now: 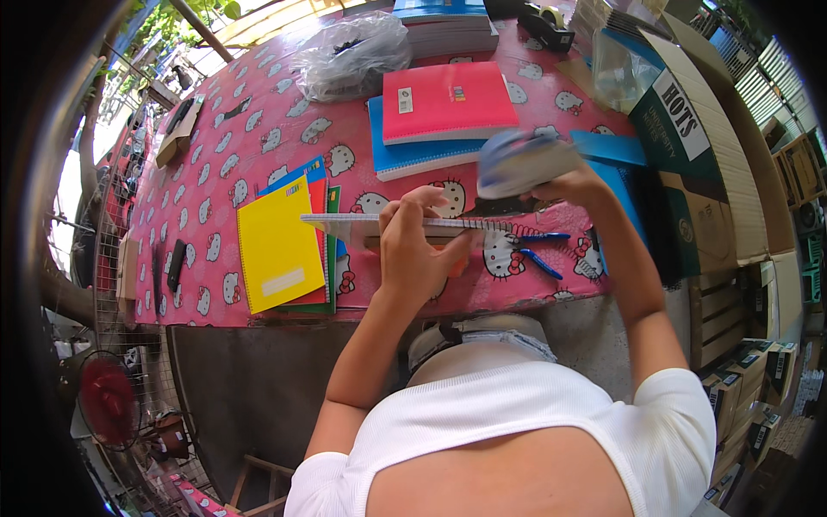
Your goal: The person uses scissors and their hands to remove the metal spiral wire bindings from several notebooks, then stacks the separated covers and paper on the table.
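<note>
Near the table's front edge, my left hand (pixel 415 246) grips a notebook (pixel 357 221) held edge-on, with fingers over the top and the thumb below. From its right end trails a loose dark spiral coil (pixel 508 229). Just beyond the coil, my right hand (pixel 568 183) is closed around a blue and pale grey object (pixel 522 164), smeared by motion, so its kind is unclear. Blue-handled pliers (pixel 544 252) lie beside the coil. To the left rests a yellow spiral notebook (pixel 280 241) atop red, green and blue ones.
Red notebooks (pixel 448 103) lie on blue ones (pixel 422 159) ahead. Behind them are a clear plastic bag (pixel 353 56) and another notebook stack (pixel 448 34). A cardboard box (pixel 689 112) bounds the right side. A black object (pixel 177 265) lies at left, on the pink patterned tablecloth (pixel 215 297).
</note>
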`<action>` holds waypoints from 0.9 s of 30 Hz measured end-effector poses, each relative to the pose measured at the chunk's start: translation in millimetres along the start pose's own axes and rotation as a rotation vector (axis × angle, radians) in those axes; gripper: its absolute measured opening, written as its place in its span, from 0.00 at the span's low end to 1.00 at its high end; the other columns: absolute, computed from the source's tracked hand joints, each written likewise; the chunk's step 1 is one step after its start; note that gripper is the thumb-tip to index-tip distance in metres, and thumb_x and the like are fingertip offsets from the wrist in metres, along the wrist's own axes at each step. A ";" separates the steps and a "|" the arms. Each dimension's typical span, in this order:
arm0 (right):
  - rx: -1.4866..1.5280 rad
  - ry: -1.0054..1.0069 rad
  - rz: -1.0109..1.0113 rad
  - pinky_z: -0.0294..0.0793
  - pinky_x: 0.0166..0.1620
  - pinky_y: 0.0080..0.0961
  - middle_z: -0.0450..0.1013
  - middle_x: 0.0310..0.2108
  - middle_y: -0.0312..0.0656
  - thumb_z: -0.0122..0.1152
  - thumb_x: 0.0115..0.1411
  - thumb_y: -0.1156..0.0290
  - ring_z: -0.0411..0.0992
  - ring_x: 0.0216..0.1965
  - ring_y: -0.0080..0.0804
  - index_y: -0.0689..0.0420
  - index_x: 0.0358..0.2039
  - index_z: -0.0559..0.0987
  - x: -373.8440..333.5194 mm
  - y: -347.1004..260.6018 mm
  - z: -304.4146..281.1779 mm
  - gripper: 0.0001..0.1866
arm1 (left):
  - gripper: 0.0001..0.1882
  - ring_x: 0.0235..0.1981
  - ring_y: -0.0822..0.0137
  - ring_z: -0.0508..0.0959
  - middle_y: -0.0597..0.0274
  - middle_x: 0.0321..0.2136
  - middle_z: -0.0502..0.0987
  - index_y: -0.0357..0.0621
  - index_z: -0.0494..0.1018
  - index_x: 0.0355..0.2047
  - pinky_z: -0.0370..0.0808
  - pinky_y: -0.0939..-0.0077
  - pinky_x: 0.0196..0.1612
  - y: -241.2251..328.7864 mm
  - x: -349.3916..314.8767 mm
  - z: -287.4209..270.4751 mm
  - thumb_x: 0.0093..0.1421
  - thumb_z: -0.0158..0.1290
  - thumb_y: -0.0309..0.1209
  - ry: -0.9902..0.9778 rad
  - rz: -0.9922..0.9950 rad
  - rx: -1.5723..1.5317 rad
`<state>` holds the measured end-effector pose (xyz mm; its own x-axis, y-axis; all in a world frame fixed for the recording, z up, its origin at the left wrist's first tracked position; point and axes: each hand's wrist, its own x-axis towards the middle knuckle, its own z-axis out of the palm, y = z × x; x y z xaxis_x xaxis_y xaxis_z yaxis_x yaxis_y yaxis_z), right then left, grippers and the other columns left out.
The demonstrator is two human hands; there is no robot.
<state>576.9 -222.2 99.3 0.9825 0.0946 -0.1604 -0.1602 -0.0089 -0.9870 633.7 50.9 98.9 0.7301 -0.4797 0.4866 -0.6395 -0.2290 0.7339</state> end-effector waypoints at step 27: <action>0.006 -0.045 -0.390 0.74 0.41 0.26 0.78 0.33 0.37 0.66 0.33 0.82 0.74 0.36 0.25 0.61 0.39 0.78 68.3 -16.8 53.8 0.25 | 0.19 0.62 0.53 0.57 0.62 0.56 0.67 0.55 0.80 0.26 0.34 0.41 0.64 -20.0 9.4 -50.6 0.33 0.71 0.46 0.107 -0.061 0.615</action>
<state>641.6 -162.0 105.3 0.9647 0.1331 0.2271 0.2235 0.0416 -0.9738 665.6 93.8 112.8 0.7696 -0.3703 0.5203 -0.5939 -0.7143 0.3701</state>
